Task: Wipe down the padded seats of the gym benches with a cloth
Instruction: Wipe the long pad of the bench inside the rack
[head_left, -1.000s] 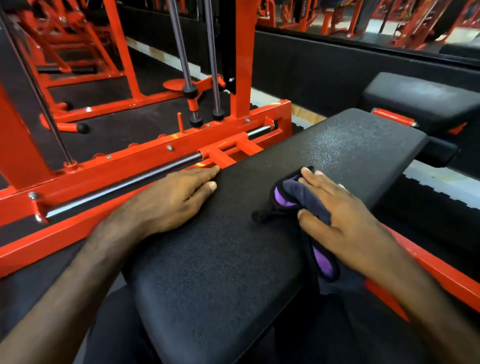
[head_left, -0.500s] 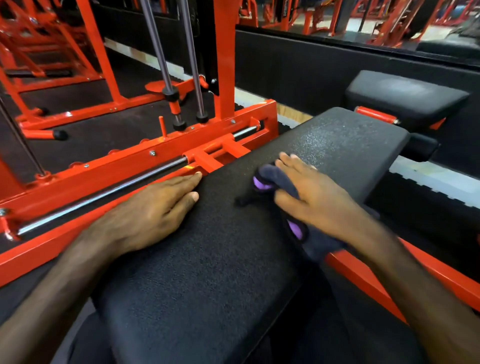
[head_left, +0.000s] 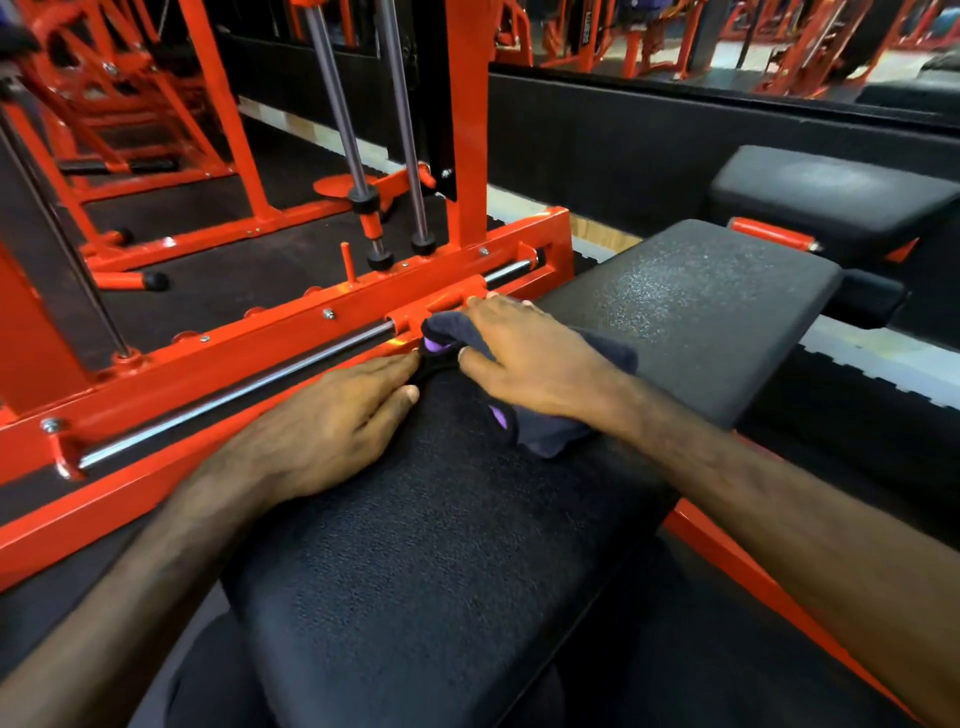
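Note:
A long black padded bench seat (head_left: 441, 561) runs from the near edge toward the upper right. My right hand (head_left: 530, 358) lies flat on a dark cloth with purple patches (head_left: 550, 436) and presses it onto the pad at the seat's left edge. The cloth bunches out ahead of my fingers and trails behind my wrist. My left hand (head_left: 322, 431) rests flat on the left edge of the seat, fingers straight, its fingertips almost touching the cloth.
An orange steel frame (head_left: 291, 332) with a chrome rail (head_left: 234, 400) runs along the bench's left side. Two upright chrome guide rods (head_left: 363, 130) stand behind it. A second black pad (head_left: 831, 197) sits at the upper right. More orange racks fill the background.
My right hand has slid the cloth leftward across the seat, from its right side to its left edge beside my left hand. My left hand has stayed on the seat's edge.

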